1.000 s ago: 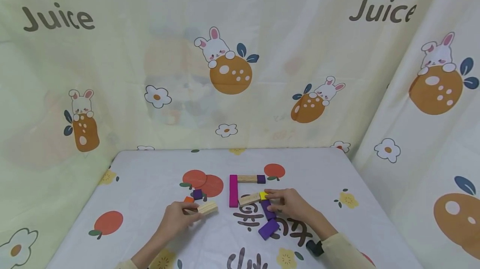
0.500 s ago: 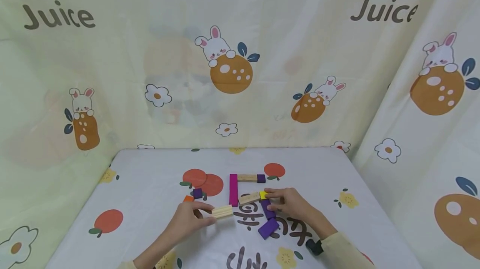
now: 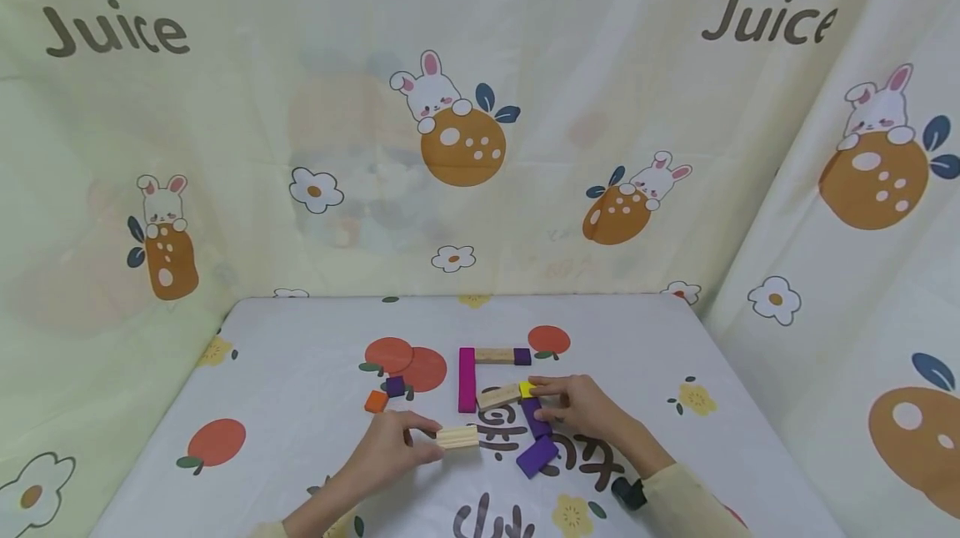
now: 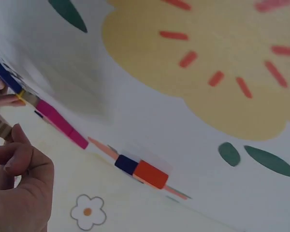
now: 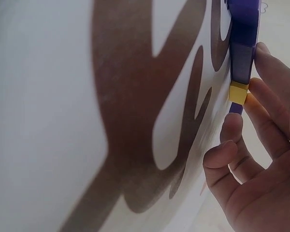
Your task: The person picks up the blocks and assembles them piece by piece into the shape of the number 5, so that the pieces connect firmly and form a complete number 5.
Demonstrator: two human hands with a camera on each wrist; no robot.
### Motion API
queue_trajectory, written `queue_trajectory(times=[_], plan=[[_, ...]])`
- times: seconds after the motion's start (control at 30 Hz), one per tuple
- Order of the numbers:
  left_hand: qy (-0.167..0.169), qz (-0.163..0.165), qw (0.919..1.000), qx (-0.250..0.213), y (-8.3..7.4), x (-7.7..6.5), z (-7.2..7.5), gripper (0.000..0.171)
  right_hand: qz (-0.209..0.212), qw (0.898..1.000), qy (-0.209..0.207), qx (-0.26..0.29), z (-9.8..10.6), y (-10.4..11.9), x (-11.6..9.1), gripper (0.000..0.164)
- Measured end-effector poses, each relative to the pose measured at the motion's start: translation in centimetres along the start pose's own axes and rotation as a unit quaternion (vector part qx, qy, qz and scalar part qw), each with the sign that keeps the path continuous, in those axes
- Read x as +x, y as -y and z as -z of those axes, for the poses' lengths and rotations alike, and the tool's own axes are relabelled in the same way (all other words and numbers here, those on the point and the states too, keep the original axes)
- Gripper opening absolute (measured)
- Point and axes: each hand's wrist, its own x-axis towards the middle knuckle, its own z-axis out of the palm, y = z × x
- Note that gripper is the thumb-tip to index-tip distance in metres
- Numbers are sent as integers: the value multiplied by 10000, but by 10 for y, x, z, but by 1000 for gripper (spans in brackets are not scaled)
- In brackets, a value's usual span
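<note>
Between thumb and fingertips my left hand point(image 3: 390, 448) pinches a pale, grooved wooden block point(image 3: 459, 438), close to the tablecloth; its stripes also show in the left wrist view. My right hand point(image 3: 581, 409) has its fingertips on a small yellow cube point(image 3: 527, 390) and its thumb against the dark purple block point(image 3: 535, 418). A plain wooden block point(image 3: 498, 398) meets the yellow cube on its left. A magenta bar point(image 3: 467, 379) stands left of that one, and a second wooden block point(image 3: 494, 356) runs from its far end to a dark purple cube point(image 3: 522, 357).
Below the dark purple block lies a brighter purple block point(image 3: 537, 457), turned at an angle. An orange cube point(image 3: 377, 401) and another dark purple cube point(image 3: 395, 386) sit beyond my left hand. A patterned cloth covers the table point(image 3: 630, 338), with curtains point(image 3: 360, 104) behind and at the sides.
My left hand has carried the grooved block to the right and slightly nearer, uncovering the orange cube. My right hand has stayed in place.
</note>
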Motion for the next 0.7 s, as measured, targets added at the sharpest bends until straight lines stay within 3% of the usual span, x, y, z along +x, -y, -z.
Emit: queue_trajectory(times=[0.3, 0.7], plan=[[564, -264, 9962, 615, -1, 3, -20, 27, 57, 10000, 19, -27, 2, 1, 1, 40], [782, 0, 9891, 1248, 0, 3, -34, 29, -53, 10000, 20, -42, 0, 1, 1, 42]])
